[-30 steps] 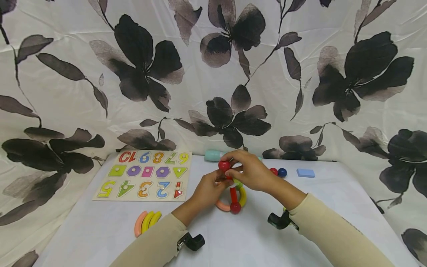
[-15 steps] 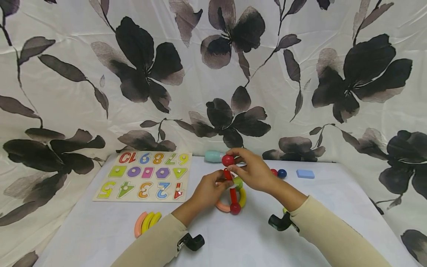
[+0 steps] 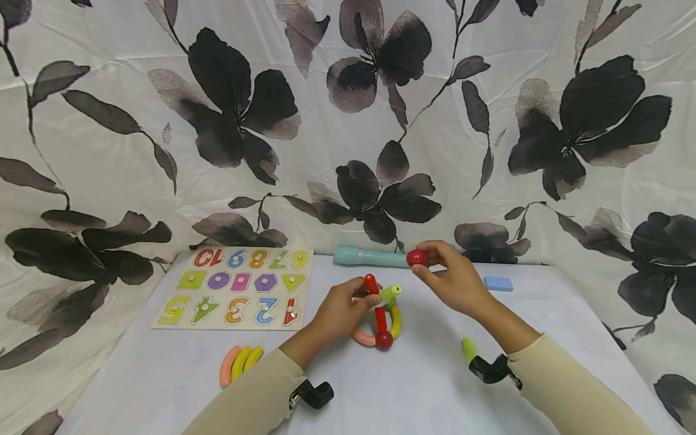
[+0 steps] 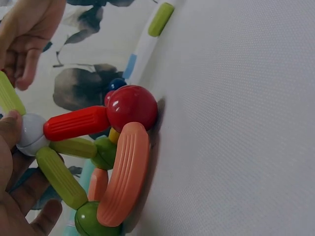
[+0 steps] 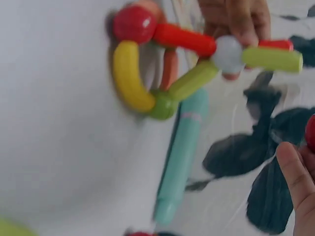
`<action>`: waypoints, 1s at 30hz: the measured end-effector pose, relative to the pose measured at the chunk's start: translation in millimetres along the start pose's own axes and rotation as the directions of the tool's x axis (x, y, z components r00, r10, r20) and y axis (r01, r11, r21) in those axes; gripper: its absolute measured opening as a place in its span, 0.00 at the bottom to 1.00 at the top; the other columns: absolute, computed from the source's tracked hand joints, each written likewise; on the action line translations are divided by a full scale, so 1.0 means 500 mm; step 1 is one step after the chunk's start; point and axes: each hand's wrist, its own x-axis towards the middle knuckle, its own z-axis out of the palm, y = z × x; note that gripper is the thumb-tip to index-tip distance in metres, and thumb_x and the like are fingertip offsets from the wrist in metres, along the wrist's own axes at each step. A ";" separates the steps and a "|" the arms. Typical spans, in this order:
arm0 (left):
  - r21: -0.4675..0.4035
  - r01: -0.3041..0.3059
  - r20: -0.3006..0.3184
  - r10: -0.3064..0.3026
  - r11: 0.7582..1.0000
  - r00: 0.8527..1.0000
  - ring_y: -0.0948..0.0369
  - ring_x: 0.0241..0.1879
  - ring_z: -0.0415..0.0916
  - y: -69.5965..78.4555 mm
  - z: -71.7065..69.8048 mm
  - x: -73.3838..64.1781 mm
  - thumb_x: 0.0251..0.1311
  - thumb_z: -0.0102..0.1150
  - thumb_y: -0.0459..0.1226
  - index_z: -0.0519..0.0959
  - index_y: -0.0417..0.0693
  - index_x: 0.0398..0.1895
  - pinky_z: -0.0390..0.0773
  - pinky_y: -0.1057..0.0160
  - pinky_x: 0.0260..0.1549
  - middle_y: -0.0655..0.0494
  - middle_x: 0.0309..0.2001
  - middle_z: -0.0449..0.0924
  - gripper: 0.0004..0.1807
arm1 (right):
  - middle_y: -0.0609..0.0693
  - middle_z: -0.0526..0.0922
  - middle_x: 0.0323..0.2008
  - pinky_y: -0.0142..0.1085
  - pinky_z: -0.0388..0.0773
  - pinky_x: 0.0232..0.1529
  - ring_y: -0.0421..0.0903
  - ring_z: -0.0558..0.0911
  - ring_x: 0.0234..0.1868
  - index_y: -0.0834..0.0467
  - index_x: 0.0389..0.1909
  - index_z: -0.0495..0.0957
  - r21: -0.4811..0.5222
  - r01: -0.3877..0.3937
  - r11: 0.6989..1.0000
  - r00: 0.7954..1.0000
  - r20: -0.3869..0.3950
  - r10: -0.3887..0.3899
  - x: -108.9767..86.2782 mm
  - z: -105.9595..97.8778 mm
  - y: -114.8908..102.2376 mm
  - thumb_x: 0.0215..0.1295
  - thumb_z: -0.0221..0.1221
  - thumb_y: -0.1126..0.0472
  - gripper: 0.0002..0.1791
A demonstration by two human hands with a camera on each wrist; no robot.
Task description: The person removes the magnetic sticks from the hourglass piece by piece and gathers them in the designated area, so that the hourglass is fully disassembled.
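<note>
My left hand (image 3: 339, 311) grips a toy of rods and balls at its white ball (image 4: 33, 132). From that ball a red rod (image 4: 76, 123) runs down to a red ball (image 4: 132, 109) at the table. Light green rods (image 4: 61, 178) lead to green balls (image 4: 97, 220), and curved orange (image 4: 125, 174) and yellow (image 5: 129, 76) pieces form the base. A red rod (image 3: 372, 283) and a light green rod (image 3: 389, 293) stick up from the top. My right hand (image 3: 457, 278) pinches a loose red ball (image 3: 416, 258), apart from the toy and over the teal tube's right end.
A number and shape puzzle board (image 3: 209, 299) lies at the back left. Behind the toy is a teal tube (image 3: 375, 257). Several curved pieces (image 3: 239, 365) lie front left. A blue block (image 3: 498, 283), a light green rod (image 3: 469, 348) and a blue ball (image 4: 117, 83) are on the right.
My right hand has lifted the red ball off the upper red rod's tip and carried it to the right. My left hand keeps its hold on the toy.
</note>
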 end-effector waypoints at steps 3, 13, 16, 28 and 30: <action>0.011 0.000 -0.007 0.000 1.000 1.000 0.56 0.55 0.80 0.000 0.000 -0.001 0.67 0.68 0.45 0.81 0.55 0.51 0.78 0.48 0.58 0.59 0.49 0.86 0.13 | 0.54 0.83 0.49 0.40 0.86 0.44 0.52 0.84 0.50 0.56 0.68 0.72 0.011 -0.037 0.999 0.999 -0.028 0.037 -0.012 -0.015 0.032 0.71 0.65 0.60 0.27; 0.025 -0.012 -0.014 0.012 1.000 1.000 0.54 0.55 0.80 0.004 0.001 -0.002 0.67 0.68 0.45 0.81 0.55 0.50 0.78 0.47 0.58 0.58 0.49 0.86 0.12 | 0.61 0.84 0.54 0.51 0.84 0.48 0.59 0.84 0.56 0.59 0.67 0.71 -0.105 -0.140 0.985 0.988 -0.080 0.132 -0.064 -0.053 0.135 0.73 0.64 0.58 0.25; 0.028 -0.017 -0.012 0.018 0.999 1.000 0.54 0.55 0.81 0.004 0.000 -0.001 0.67 0.67 0.45 0.81 0.54 0.49 0.78 0.48 0.57 0.57 0.50 0.86 0.12 | 0.64 0.84 0.55 0.57 0.81 0.51 0.62 0.82 0.57 0.61 0.66 0.70 -0.132 -0.192 0.972 0.980 -0.085 0.182 -0.080 -0.060 0.161 0.73 0.63 0.57 0.26; 0.046 -0.024 -0.011 0.025 0.999 1.000 0.55 0.55 0.81 0.005 0.000 -0.001 0.66 0.68 0.45 0.81 0.54 0.48 0.78 0.48 0.58 0.57 0.49 0.86 0.11 | 0.64 0.81 0.48 0.55 0.77 0.49 0.60 0.79 0.50 0.68 0.65 0.71 -0.174 -0.299 0.938 0.952 -0.115 0.282 -0.113 -0.061 0.233 0.72 0.62 0.62 0.25; 0.044 -0.027 -0.011 0.028 0.999 1.000 0.55 0.55 0.81 0.005 -0.001 -0.001 0.66 0.68 0.45 0.81 0.54 0.47 0.78 0.48 0.58 0.57 0.49 0.86 0.11 | 0.64 0.81 0.48 0.52 0.76 0.46 0.59 0.80 0.48 0.67 0.66 0.71 -0.194 -0.295 0.936 0.955 -0.104 0.279 -0.116 -0.060 0.241 0.72 0.61 0.63 0.25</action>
